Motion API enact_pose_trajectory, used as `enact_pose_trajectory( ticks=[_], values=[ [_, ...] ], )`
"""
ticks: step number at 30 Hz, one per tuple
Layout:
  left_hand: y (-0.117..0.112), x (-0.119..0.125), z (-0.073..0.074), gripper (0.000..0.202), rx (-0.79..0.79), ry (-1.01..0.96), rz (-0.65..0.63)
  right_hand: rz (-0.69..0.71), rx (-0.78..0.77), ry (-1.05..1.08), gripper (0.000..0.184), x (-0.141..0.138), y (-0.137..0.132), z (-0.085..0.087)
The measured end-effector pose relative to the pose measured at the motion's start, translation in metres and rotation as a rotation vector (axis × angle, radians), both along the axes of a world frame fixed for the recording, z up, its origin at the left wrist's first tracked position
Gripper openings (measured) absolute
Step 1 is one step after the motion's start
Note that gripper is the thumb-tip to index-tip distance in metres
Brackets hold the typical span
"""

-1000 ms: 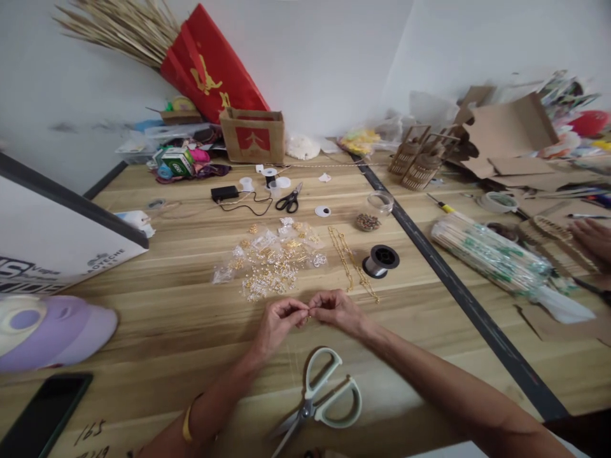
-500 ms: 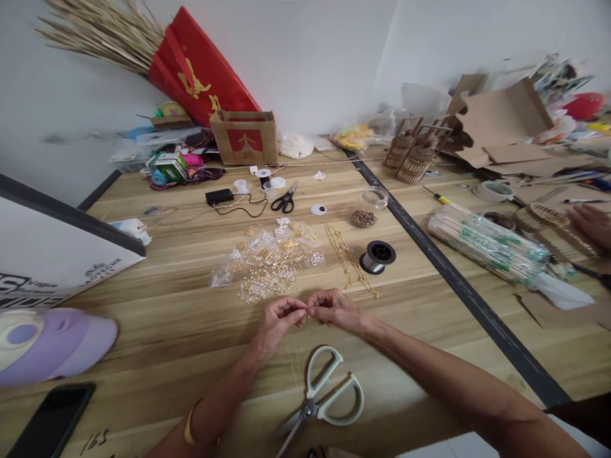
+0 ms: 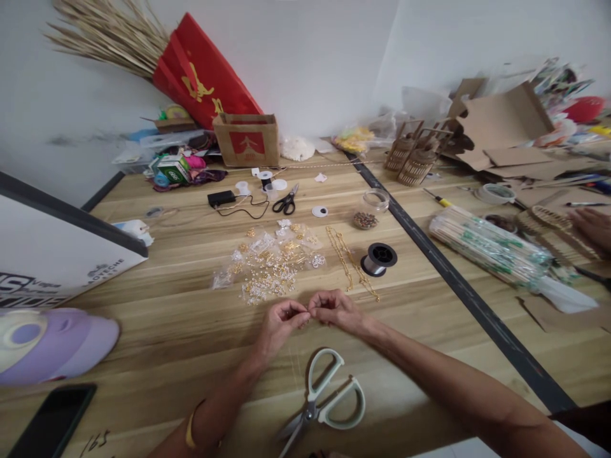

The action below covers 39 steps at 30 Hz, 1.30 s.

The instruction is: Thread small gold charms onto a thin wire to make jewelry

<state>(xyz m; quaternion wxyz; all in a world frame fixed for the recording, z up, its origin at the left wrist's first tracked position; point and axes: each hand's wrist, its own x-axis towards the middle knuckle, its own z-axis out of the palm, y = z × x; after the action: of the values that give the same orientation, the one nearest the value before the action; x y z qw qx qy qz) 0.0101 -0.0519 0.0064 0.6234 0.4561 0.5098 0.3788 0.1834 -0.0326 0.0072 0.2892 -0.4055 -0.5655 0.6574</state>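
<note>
My left hand (image 3: pixel 285 322) and my right hand (image 3: pixel 335 310) meet fingertip to fingertip above the table, both in a pinch. Whatever sits between the fingers is too small to make out. Faint clear strands trail below my left hand. Just beyond the hands lies a pile of clear and gold beads (image 3: pixel 267 280) with small plastic bags (image 3: pixel 261 245). A gold bead chain (image 3: pixel 344 257) rests right of the pile, beside a black spool of clear line (image 3: pixel 379 259). Nearer me are large scissors (image 3: pixel 311 407) with pale handles, their blades slightly apart.
Black scissors (image 3: pixel 285 201), a jar of brown beads (image 3: pixel 365 220) and a paper bag (image 3: pixel 245 141) stand farther back. To the right are wrapped sticks (image 3: pixel 487 248) and another person's hand (image 3: pixel 592 226). At left are a phone (image 3: pixel 52 420) and a purple object (image 3: pixel 71 343).
The whole view has shifted slightly. My hands keep their fingertip pinch; a small gold-coloured bit seen under the fingers earlier no longer shows clearly.
</note>
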Motion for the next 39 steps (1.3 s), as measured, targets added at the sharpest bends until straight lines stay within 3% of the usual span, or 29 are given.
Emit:
enact_pose_trajectory(
  ticks=[14,29,39],
  values=[
    [0.001,-0.002,0.005,0.02,0.017,-0.043,-0.064,-0.02,0.051,0.032,0.025,-0.003,-0.002,0.004],
    [0.002,0.0,0.0,0.021,-0.015,-0.094,-0.082,-0.071,0.061,0.119,0.026,-0.006,-0.006,0.001],
    [0.001,-0.001,0.003,0.022,-0.017,-0.081,-0.131,-0.044,-0.037,0.221,0.026,-0.007,-0.006,-0.008]
  ],
)
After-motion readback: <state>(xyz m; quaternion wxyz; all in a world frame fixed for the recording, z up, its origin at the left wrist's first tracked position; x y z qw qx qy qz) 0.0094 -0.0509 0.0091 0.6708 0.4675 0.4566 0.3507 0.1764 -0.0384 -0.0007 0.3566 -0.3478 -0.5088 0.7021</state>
